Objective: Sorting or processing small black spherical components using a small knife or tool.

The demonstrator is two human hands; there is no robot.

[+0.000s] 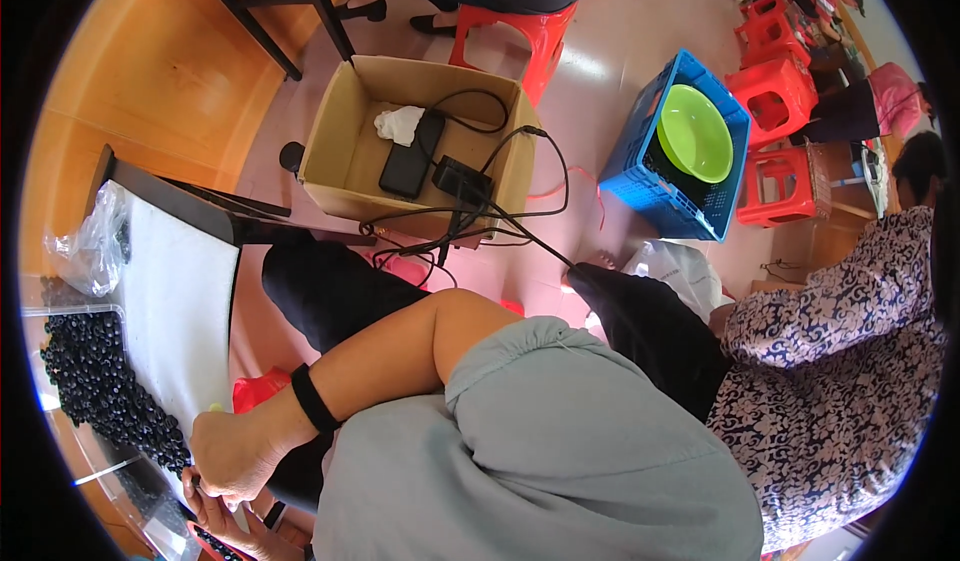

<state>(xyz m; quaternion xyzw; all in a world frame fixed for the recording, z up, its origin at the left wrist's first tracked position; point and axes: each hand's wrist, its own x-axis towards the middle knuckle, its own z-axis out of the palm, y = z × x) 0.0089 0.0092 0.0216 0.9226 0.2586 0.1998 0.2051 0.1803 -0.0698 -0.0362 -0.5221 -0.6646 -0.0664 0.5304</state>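
Observation:
At the lower left, my right hand (232, 453) is curled closed, knuckles up, with a black band (315, 399) round the wrist. Its fingertips are turned away, so what they hold cannot be made out. Just below it, and partly covered by it, is my left hand (235, 527), its fingers bent together under the right hand; anything in them is too hidden to name. Beside both hands lies a heap of small shiny black parts (100, 381), in a clear plastic tray (75, 310). Part of a red-rimmed container (203, 541) with black pieces shows below the hands.
A white-topped table (175, 281) carries a clear plastic bag (95, 246). On the floor stand a cardboard box (330, 151) with black adapters and trailing cables, and a blue crate (640, 151) holding a green basin (695, 131). A person in a patterned top (840, 381) sits close at right, near red stools (770, 96).

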